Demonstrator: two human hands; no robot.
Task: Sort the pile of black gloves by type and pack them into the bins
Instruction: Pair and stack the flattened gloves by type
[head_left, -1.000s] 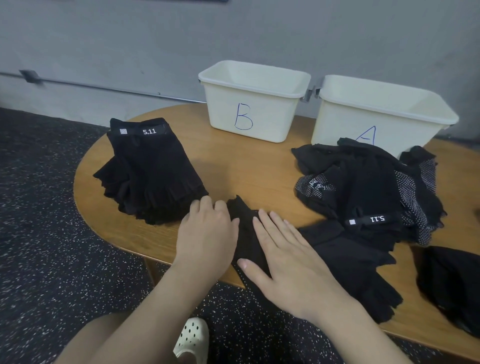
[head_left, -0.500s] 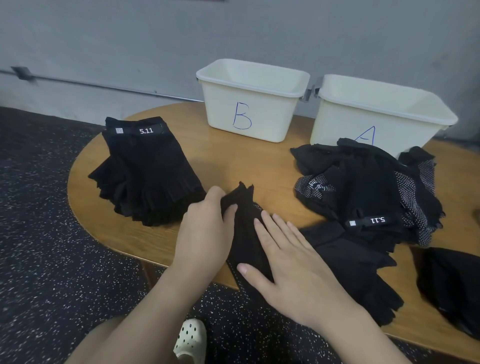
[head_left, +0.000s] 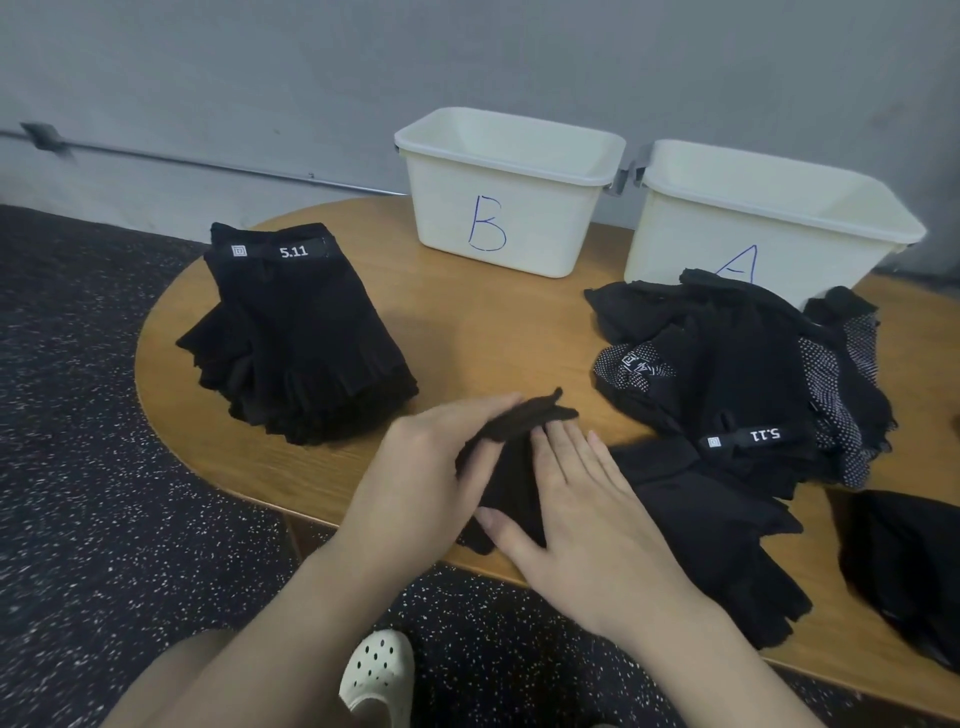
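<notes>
At the near edge of the wooden desk (head_left: 493, 332), the left hand (head_left: 415, 483) curls its fingers (head_left: 493, 410) round the upper end of a black glove (head_left: 511, 467) and lifts it into a fold, while the right hand (head_left: 582, 525) lies flat on the lower part, fingers straight and pressing down. A neat stack of 5.11 gloves (head_left: 296, 338) sits to the left, a loose pile of gloves (head_left: 737, 374) to the right just before bin A (head_left: 769, 218), with bin B (head_left: 504, 192) beside it.
</notes>
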